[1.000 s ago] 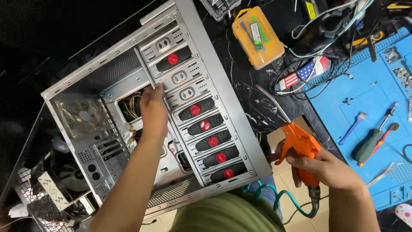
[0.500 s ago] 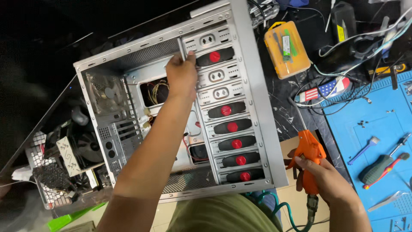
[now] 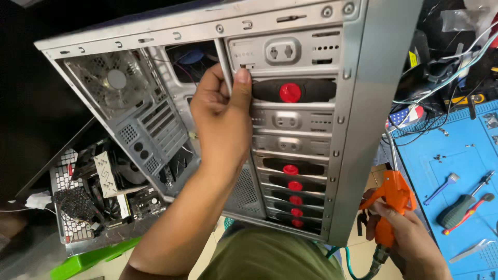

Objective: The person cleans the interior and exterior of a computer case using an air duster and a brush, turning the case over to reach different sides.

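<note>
The empty computer case [image 3: 358, 103] stood tilted, its open side facing up toward the camera, with the drive-bay rack [image 3: 290, 150] of black latches and red buttons running down its right half and a rear fan [image 3: 115, 80] at the upper left. The left hand [image 3: 220, 122] was closed on a thin upright metal strip of the bay frame, thumb pressed near the topmost black latch [image 3: 293, 92]; it appeared to be the only thing steadying the case. The right hand [image 3: 410, 241] was wrapped around the grip of an orange air blow gun [image 3: 391, 205], held low beside the case's right edge, nozzle tube pointing up and a green coiled hose [image 3: 358, 267] trailing from its base; whether a finger sat on the trigger could not be told. Risks noted: the grip on the strip was narrow, so the case could swing or slip and drop onto the motherboard and cooler [image 3: 106, 181] lying just below its left side. The stamped sheet-metal edges under the fingers looked sharp, so a sudden shift might cut them. A burst of air into the case could over-spin the fan, or throw dust toward the face, which was close above. Aimed wide, the jet might scatter the small screws on the blue work mat [image 3: 456, 155] next to the screwdrivers [image 3: 461, 205]. The hose could snag the case's lower corner.
</note>
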